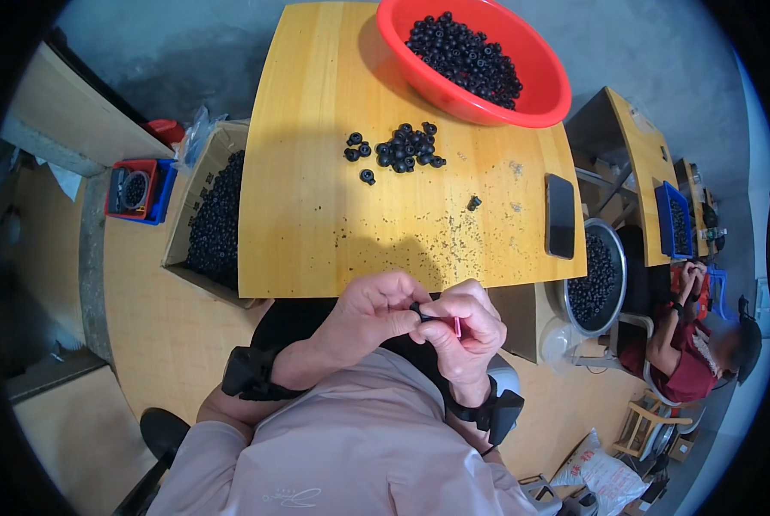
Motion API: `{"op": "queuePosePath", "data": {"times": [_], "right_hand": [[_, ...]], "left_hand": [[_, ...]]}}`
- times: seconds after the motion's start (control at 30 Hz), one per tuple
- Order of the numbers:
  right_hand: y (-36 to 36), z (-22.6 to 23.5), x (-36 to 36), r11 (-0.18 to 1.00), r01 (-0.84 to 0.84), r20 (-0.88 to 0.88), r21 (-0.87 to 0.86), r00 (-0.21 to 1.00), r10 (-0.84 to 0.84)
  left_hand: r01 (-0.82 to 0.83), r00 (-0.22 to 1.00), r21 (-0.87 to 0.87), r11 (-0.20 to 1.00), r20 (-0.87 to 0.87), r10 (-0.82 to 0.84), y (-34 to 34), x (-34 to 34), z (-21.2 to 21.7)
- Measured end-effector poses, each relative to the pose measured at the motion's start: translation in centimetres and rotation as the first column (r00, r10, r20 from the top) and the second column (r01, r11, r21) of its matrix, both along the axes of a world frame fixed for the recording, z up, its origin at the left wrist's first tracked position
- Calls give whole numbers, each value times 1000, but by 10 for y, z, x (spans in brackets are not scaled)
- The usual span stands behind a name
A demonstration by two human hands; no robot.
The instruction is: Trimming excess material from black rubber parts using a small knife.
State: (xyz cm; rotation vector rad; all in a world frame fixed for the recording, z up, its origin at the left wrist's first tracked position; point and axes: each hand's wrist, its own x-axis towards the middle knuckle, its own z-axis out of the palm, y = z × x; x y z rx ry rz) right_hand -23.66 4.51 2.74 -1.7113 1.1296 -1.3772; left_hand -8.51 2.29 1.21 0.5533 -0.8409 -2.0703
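Observation:
Just off the near edge of the yellow table, my left hand (380, 303) pinches a small black part (419, 311) between thumb and fingers. My right hand (465, 331) is closed beside it, fingertips meeting at the same part. A thin pink piece (458, 327) sticks out between the right fingers; its kind is mostly hidden. On the table (299, 224) lies a loose cluster of round black parts with short necks (402, 150). One more black part (474, 203) lies apart, closer to me, among scattered black crumbs.
A red basin (557, 95) of black parts stands at the table's far right. A phone (560, 215) lies by the right edge. Left of the table is a carton (178, 232) of parts; right, a metal bowl (617, 297). A co-worker (690, 353) sits farther right.

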Motion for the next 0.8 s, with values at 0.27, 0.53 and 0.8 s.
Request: {"op": "queuePosePath", "data": {"times": [0.27,0.53,0.8], "right_hand": [[1,2,-4,998,-25,52,60,998,22],[5,2,-6,994,-82,95,72,993,75],[6,-1,-6,993,-112,169,40,980,104]], "left_hand": [[63,996,77,995,-62,-59,0,1,-3],[144,986,62,988,-90,-138,1,3,-5],[157,963,47,986,-229,-143,4,-5,-11]]}}
